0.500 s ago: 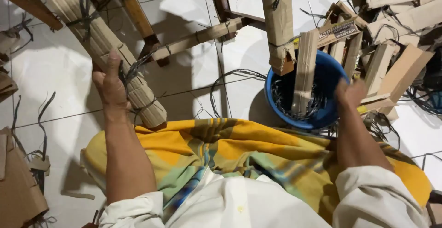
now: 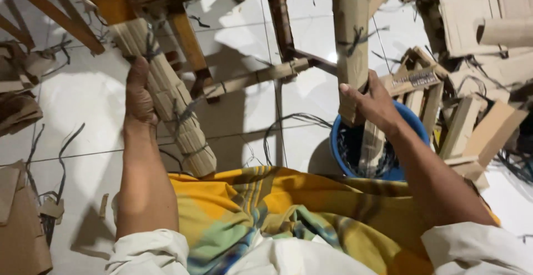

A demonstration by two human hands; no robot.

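My left hand (image 2: 139, 94) grips a chair leg wrapped in corrugated cardboard (image 2: 169, 100) and tied with black cord, slanting down toward my lap. My right hand (image 2: 373, 104) holds another cardboard-wrapped leg (image 2: 350, 36) that stands upright at the right, thumb across its lower part. Both legs belong to a brown wooden chair frame (image 2: 183, 36) with a wrapped crossbar (image 2: 255, 78) between them. A yellow and green cloth (image 2: 266, 208) covers my lap below.
A blue bucket (image 2: 413, 125) with cardboard strips and black cord sits under my right hand. Cardboard offcuts and rolls (image 2: 477, 36) pile up at the right. More cardboard scraps (image 2: 19, 225) and loose cords lie on the white tiled floor at the left.
My right hand has risen from the bucket's rim and taken hold of the upright wrapped leg. My left hand stays on the slanted leg. The view has shifted slightly.
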